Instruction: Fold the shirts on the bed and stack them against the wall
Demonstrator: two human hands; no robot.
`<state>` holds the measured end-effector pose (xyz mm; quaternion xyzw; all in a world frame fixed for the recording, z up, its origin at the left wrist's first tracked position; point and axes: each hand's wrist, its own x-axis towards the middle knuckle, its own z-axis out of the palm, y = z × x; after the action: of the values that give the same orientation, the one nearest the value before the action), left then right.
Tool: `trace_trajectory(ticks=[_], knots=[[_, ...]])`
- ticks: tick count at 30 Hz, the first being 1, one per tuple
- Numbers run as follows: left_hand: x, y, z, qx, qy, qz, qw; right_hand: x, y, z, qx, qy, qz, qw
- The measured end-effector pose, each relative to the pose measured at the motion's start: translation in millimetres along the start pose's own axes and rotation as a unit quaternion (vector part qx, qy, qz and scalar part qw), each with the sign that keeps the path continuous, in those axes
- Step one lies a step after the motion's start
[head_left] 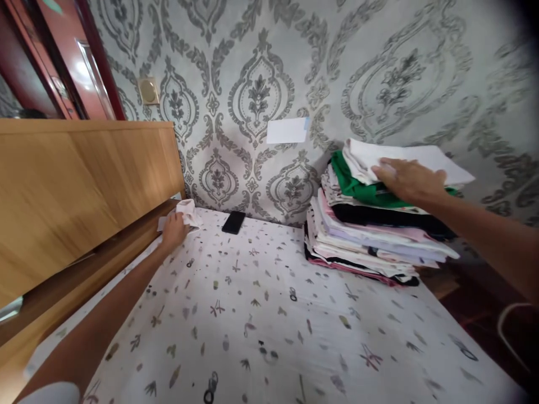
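Right hand on folded-clothes pile, left hand at pale cloth by wooden board.
Right hand [415,178] lies on the white folded garment [433,155] topping the stack of clothes [349,238], near the wall; its fingers are stretched out, not clenched. Left hand [173,229] is at the pale cloth [188,211], in the far left corner of the printed sheet [252,320], beside the wooden board [113,185]; can't tell if its fingers grip or just press. Black phone [233,222] sits just right of the cloth. Doing it well: likely a light, flat palm, pressure straight down, since the layers look uneven and could slide; left fingers best kept clear of the board's edge.
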<state>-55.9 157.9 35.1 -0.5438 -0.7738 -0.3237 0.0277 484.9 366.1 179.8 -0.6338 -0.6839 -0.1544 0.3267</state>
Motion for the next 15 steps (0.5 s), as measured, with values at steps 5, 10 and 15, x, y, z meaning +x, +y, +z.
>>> trace_trajectory(ticks=[5,10,15], knots=[[23,-18,-5.9,0.006,0.025,-0.049,0.998,-13,-18,-22,-0.003,-0.021,0.054,0.998],[27,10,-11.9,-0.045,0.055,-0.017,0.997,-59,-69,-40,0.062,0.05,-0.036,0.996],[-45,79,-36.8,-0.198,0.006,0.122,0.973,-186,-168,-15,0.341,-0.241,-0.2,0.886]])
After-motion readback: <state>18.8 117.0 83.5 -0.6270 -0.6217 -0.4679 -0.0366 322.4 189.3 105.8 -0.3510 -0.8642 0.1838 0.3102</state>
